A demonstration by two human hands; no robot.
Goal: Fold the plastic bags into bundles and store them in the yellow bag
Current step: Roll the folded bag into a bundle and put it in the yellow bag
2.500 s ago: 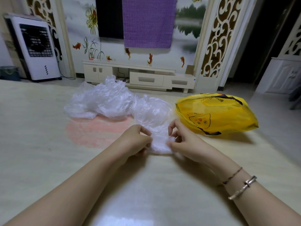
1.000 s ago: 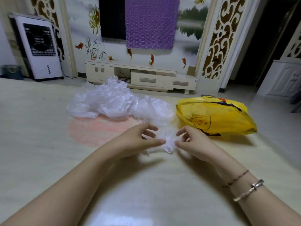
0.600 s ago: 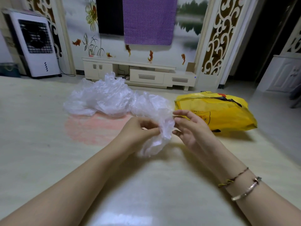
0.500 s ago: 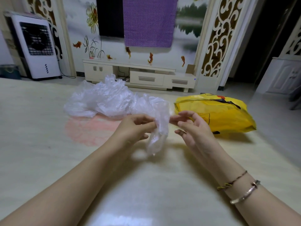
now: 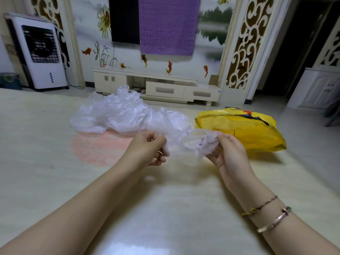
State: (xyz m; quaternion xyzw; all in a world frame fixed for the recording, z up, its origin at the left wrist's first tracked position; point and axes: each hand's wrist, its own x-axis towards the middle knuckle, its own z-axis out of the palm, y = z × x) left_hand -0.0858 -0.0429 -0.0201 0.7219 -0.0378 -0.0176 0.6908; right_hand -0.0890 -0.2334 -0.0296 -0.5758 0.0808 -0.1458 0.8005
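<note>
A crumpled clear plastic bag (image 5: 191,146) hangs stretched between my two hands, above the floor. My left hand (image 5: 147,150) grips its left end with curled fingers. My right hand (image 5: 228,153) pinches its right end between thumb and fingers. Behind them lies a loose heap of clear plastic bags (image 5: 117,113) on the floor. The yellow bag (image 5: 248,131), printed with black and red, lies on its side to the right, just beyond my right hand.
The pale floor (image 5: 165,208) has a pink patch (image 5: 99,148) under the heap. A low white TV cabinet (image 5: 156,85) runs along the far wall, with a white air cooler (image 5: 40,52) at far left and a white cupboard (image 5: 320,89) at far right.
The bag lay on the floor under both hands. My left hand lifted it, then my right hand took the other end and the hands drew apart, stretching it.
</note>
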